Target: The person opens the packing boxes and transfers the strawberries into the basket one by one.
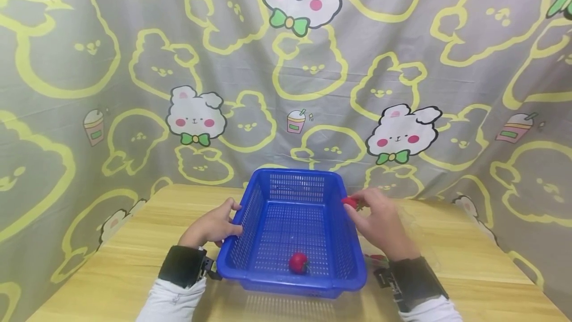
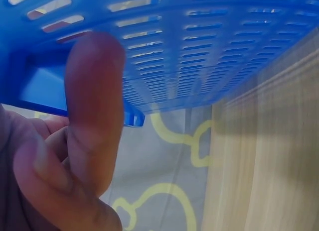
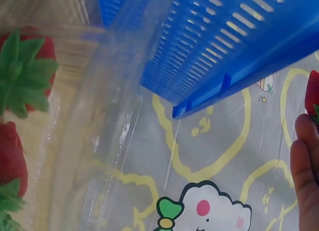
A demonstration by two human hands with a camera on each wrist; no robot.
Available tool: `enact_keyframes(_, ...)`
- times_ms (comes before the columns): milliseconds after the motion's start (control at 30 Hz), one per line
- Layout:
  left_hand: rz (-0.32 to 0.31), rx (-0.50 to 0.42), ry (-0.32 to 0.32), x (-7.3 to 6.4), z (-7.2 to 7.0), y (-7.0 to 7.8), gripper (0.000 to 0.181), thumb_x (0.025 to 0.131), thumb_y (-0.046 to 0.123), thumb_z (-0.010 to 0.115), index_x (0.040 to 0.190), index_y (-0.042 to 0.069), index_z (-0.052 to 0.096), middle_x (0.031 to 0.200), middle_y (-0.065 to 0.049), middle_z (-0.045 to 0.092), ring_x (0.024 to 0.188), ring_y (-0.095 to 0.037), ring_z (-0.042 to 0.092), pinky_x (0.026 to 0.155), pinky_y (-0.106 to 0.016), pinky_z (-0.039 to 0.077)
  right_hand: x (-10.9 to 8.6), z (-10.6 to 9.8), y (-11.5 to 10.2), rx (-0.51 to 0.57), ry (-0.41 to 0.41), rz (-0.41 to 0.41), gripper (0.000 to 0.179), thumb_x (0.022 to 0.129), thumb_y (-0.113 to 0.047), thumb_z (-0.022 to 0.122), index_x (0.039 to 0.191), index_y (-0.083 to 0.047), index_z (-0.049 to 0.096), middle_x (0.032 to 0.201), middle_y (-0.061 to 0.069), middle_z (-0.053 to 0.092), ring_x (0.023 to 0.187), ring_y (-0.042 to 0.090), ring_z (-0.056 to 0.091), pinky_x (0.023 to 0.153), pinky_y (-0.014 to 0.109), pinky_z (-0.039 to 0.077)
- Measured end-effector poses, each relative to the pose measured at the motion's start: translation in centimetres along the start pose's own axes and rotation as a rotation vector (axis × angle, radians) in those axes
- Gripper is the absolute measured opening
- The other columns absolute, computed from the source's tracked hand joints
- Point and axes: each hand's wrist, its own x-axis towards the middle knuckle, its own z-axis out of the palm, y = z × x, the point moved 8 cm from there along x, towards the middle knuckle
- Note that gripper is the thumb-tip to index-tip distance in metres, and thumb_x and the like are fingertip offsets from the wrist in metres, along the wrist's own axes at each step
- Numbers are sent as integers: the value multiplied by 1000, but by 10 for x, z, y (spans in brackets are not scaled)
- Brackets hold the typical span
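Note:
A blue perforated plastic basket [image 1: 292, 230] stands on the table, tilted up a little at the near side. My left hand [image 1: 213, 225] grips its left rim, thumb over the edge; in the left wrist view a finger [image 2: 94, 101] lies against the outer wall. Above the right rim, my right hand [image 1: 380, 222] pinches a red strawberry [image 1: 350, 203] with green leaves between thumb and fingers. Another strawberry [image 1: 298, 263] lies inside the basket near its front wall. In the right wrist view the held strawberry [image 3: 312, 94] shows only partly at the right edge.
Beside the basket's right side is a clear plastic container [image 3: 94, 141] with strawberries [image 3: 27, 71] in it, mostly hidden under the right arm in the head view. The light wooden table [image 1: 134, 257] meets a patterned grey curtain [image 1: 250, 63] at the back.

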Motion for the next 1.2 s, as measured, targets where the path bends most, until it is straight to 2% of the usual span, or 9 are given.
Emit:
enact_keyframes(167,-6,9,10,2,-1,0,44,86,1,65,123,2,41,87,-15,63,71,-27,67,50,-41,55,0,4,-5,13,-17,-9,23,75,-13,83,92,-8,67,83,0,61,76,12,56,67,35,53)
enact_keyframes(400,-9,3,8,1,-1,-2,42,86,1,65,120,3,42,88,-15,63,71,-27,66,50,-41,54,0,11,-16,48,-13,-91,23,74,-12,83,90,-9,66,81,-3,60,74,8,54,64,29,50)
enact_keyframes(600,-1,3,-2,-2,-2,-1,43,85,1,65,121,2,40,87,-15,63,71,-27,66,50,-42,54,-2,19,-28,61,-18,-124,23,73,-12,82,89,-8,65,79,-3,59,72,9,54,61,27,49)
enact_keyframes(833,5,14,-11,-2,-1,0,44,86,2,65,122,2,40,88,-15,63,72,-27,66,50,-41,54,-7,36,-38,74,-104,-106,23,76,-15,82,90,-12,63,81,-5,58,75,7,54,63,25,51)
enact_keyframes(1000,9,16,-27,-1,0,1,44,87,3,64,123,2,39,89,-15,63,72,-27,66,50,-40,54,-8,37,-42,80,-107,-84,25,75,-15,83,90,-13,64,82,-6,58,76,6,54,64,23,51)
enact_keyframes(1200,-5,18,-24,0,0,0,45,87,3,64,124,2,39,91,-15,62,73,-27,67,50,-40,55,-9,38,-48,123,-111,-99,23,76,-18,83,90,-14,65,83,-7,59,77,5,55,65,25,52)
